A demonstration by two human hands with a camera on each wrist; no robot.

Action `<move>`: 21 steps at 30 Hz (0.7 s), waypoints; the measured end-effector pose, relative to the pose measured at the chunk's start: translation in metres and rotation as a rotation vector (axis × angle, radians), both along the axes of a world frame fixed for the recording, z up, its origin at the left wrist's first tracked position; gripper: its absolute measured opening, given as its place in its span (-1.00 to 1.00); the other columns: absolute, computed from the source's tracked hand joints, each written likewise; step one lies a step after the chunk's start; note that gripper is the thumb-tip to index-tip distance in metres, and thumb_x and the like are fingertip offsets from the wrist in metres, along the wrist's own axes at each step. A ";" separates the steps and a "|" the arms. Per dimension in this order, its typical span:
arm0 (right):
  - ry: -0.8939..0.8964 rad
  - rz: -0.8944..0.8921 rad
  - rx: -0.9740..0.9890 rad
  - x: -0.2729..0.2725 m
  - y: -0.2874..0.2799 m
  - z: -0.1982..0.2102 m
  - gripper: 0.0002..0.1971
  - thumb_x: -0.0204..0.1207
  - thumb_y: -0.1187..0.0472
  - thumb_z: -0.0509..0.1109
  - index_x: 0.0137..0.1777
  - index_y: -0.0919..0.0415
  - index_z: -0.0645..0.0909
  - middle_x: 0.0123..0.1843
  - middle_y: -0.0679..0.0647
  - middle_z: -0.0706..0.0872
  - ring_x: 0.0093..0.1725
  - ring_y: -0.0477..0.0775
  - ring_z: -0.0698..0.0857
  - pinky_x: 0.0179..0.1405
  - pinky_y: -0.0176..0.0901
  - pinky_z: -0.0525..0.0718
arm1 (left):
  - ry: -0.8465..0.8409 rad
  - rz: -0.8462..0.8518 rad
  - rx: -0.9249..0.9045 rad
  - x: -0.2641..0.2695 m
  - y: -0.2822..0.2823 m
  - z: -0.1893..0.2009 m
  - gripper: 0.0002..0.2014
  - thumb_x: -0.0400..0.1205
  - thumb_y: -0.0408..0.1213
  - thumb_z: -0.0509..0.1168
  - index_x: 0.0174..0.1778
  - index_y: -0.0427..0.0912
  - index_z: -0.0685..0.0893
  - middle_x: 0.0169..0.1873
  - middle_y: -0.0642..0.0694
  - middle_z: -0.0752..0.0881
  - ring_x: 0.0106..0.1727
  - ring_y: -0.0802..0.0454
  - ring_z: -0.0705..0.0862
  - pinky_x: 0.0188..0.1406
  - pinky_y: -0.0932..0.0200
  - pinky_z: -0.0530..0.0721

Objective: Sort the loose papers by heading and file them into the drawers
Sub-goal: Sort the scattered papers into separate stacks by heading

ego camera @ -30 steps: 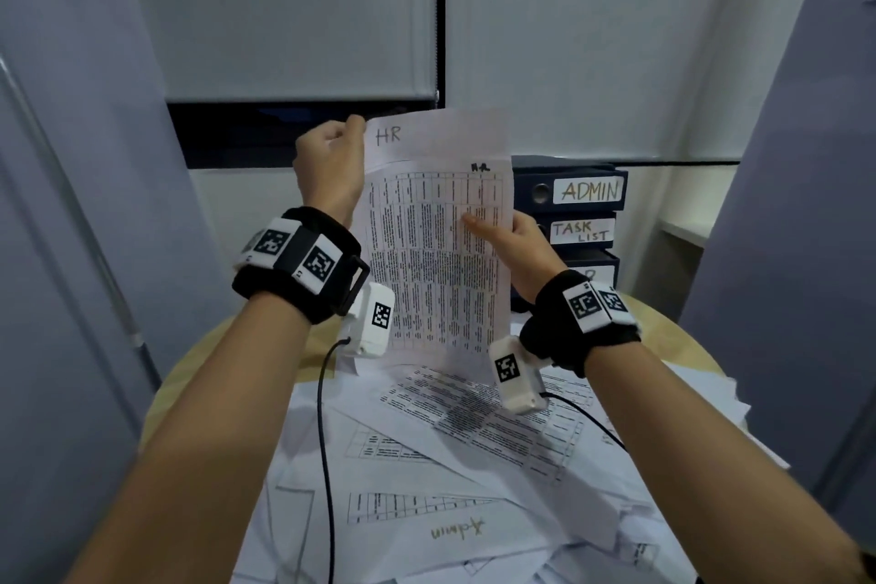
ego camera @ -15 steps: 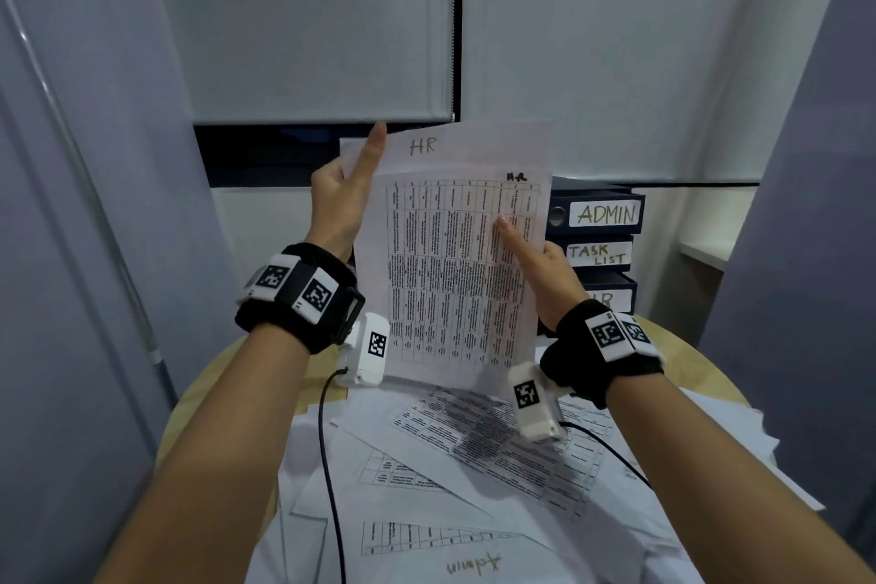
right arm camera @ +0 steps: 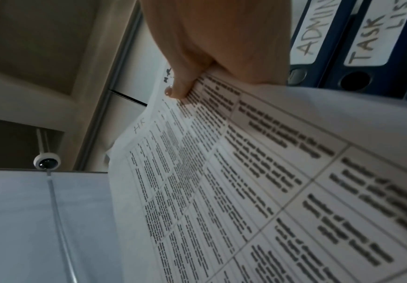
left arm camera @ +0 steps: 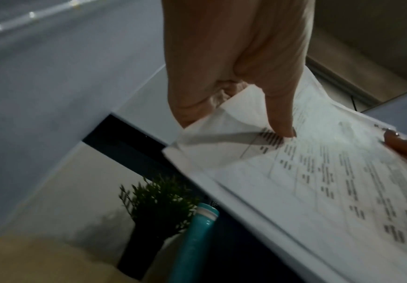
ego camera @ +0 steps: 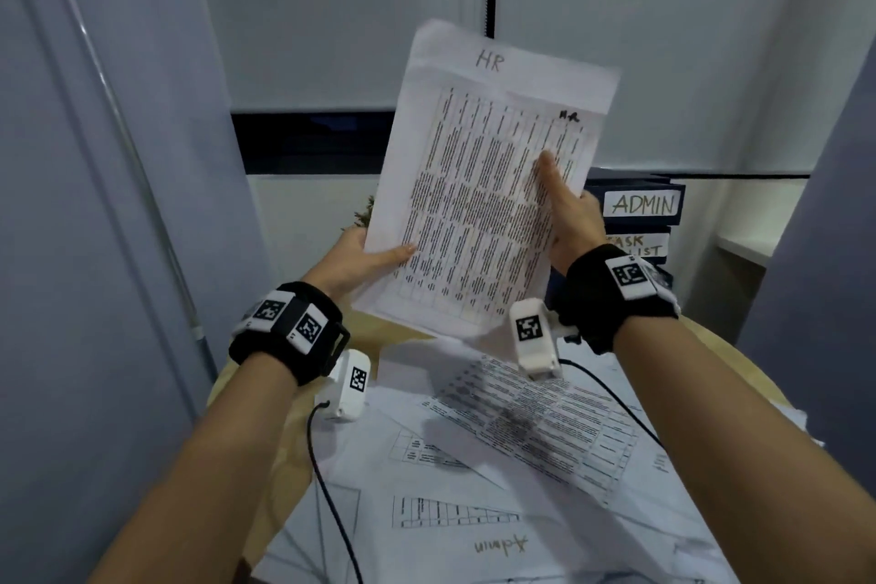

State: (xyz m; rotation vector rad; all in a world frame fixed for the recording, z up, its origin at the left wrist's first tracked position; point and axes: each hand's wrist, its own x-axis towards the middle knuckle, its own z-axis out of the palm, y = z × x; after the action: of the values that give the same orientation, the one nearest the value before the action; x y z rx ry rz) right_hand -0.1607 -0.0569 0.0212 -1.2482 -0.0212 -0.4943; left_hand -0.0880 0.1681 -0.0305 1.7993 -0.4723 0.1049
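I hold a small stack of HR papers [ego camera: 479,204] upright above the table, tilted to the right; "HR" is handwritten at the top. My left hand [ego camera: 365,258] pinches the stack's lower left edge, thumb on the printed face [left arm camera: 280,122]. My right hand [ego camera: 566,209] pinches the right edge, thumb [right arm camera: 178,90] on the front and fingers behind. Behind the right hand stand dark blue drawers labelled ADMIN [ego camera: 642,204] and TASK LIST [ego camera: 640,244]. A lower drawer is hidden by my wrist.
Several loose printed sheets [ego camera: 521,465] cover the round wooden table [ego camera: 379,337], one headed "Admin" [ego camera: 500,545]. A small potted plant [left arm camera: 158,201] and a teal cylinder [left arm camera: 195,241] stand at the back left. Grey partitions close in on both sides.
My left hand dropped from the stack's top left corner to its lower left edge. The stack has tilted to the right and risen in view.
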 end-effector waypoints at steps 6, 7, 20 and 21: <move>0.055 0.145 -0.016 0.031 0.043 -0.015 -0.64 0.54 0.12 0.48 0.23 0.34 0.67 0.07 0.23 0.81 0.03 0.19 0.81 0.09 0.11 0.77 | -0.008 0.203 -0.018 -0.008 0.052 -0.001 -0.65 0.62 -0.32 0.36 0.28 -0.41 0.63 -0.01 -0.12 0.76 -0.28 0.34 0.76 -0.29 0.43 0.71; 0.109 0.202 -0.059 0.034 0.053 -0.021 -0.62 0.54 0.18 0.49 0.29 0.38 0.64 0.09 0.25 0.80 0.04 0.21 0.81 0.06 0.09 0.78 | 0.000 0.244 -0.034 -0.009 0.058 -0.002 -0.65 0.62 -0.34 0.36 0.28 -0.43 0.62 -0.05 -0.10 0.75 -0.33 0.34 0.76 -0.37 0.47 0.69; 0.659 0.458 -0.733 0.067 0.145 -0.108 -0.87 0.49 0.34 0.50 -0.01 0.34 0.65 0.06 0.26 0.75 0.04 0.15 0.67 0.12 0.00 0.72 | 0.363 0.655 0.572 0.000 0.161 -0.050 -0.56 0.50 -0.35 0.51 0.22 -0.51 0.61 0.16 -0.27 0.69 0.19 -0.19 0.66 -0.03 0.12 0.54; 0.668 0.475 -0.740 0.068 0.147 -0.112 -0.90 0.48 0.36 0.51 -0.09 0.33 0.63 0.08 0.26 0.75 0.09 0.18 0.70 0.15 0.03 0.73 | 0.392 0.654 0.648 -0.001 0.163 -0.051 -0.55 0.51 -0.32 0.50 0.25 -0.50 0.62 0.19 -0.29 0.69 0.23 -0.20 0.65 -0.01 0.11 0.55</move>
State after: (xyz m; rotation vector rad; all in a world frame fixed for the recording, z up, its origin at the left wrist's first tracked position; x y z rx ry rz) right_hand -0.0924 0.0900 -0.0906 -2.0108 0.0692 0.4046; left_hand -0.0890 0.3306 -0.0811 2.4806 0.4297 0.0469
